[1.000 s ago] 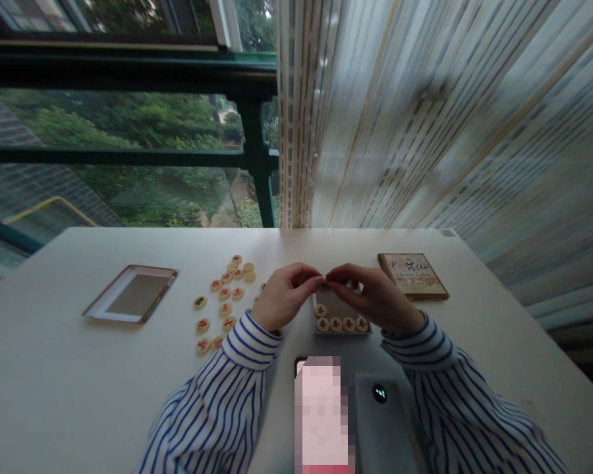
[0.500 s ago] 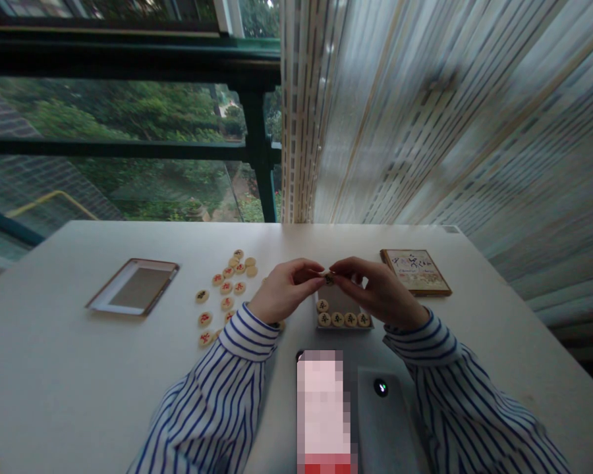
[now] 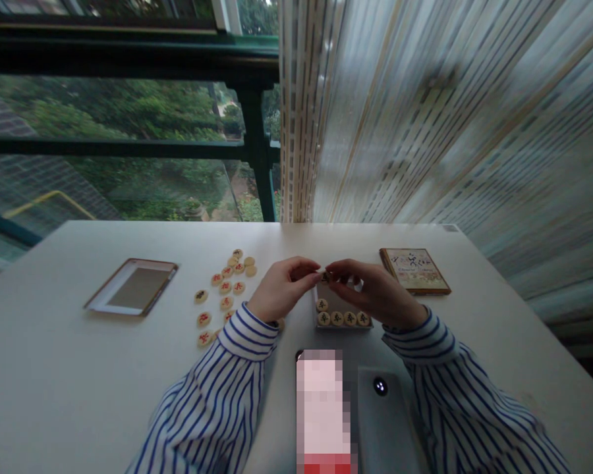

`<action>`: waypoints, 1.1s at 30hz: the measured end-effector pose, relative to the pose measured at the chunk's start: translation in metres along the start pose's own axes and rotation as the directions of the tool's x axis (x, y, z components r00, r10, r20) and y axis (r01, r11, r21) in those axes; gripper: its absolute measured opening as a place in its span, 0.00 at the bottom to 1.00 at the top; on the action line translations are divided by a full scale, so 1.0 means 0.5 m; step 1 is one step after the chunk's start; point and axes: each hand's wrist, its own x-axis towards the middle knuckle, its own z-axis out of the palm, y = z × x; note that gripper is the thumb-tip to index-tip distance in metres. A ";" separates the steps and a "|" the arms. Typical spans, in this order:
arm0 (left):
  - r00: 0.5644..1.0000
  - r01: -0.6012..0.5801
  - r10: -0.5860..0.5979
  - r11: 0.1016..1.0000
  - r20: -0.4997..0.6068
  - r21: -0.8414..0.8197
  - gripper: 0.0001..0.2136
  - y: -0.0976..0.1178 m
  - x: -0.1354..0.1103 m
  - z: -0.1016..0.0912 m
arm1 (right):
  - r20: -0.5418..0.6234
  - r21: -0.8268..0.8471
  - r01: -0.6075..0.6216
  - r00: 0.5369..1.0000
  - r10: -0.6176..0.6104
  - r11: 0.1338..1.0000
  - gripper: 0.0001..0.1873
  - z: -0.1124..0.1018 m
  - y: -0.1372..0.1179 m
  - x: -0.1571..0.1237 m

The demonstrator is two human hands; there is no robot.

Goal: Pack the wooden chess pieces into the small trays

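Observation:
Over the far edge of a small box (image 3: 343, 301), my left hand (image 3: 287, 284) and my right hand (image 3: 373, 289) meet fingertip to fingertip. Both pinch one round wooden Chinese chess piece (image 3: 325, 277) with a dark character, partly covered by my fingers. In the box, a row of black-marked pieces (image 3: 337, 318) lines the near side, and a single piece (image 3: 321, 305) lies behind its left end. My hands hide the box's far part. Left of my left hand, loose pieces (image 3: 226, 287), many red-marked, lie scattered on the table; my sleeve covers some.
On the white table (image 3: 79, 388), an open shallow lid or tray (image 3: 145, 288) lies at the left. A flat Chinese chess case (image 3: 415, 270) is at the right. A phone-like object with a blurred screen (image 3: 321, 408) and a grey device (image 3: 388, 421) lie in front.
The pinched piece has shifted slightly left and turned between my fingers. My right fingertips have moved a little left with it; the other pieces stay put.

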 end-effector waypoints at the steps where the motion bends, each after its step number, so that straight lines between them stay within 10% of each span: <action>1: 1.000 0.001 -0.001 1.000 -0.004 0.003 0.11 0.001 0.000 0.001 | -0.003 -0.005 0.002 1.000 -0.002 1.000 0.10 0.001 0.000 0.000; 33: 0.996 0.079 -0.080 0.997 0.031 0.014 0.12 -0.004 0.001 0.008 | 0.060 -0.170 0.028 0.998 -0.018 0.985 0.10 0.001 0.002 0.002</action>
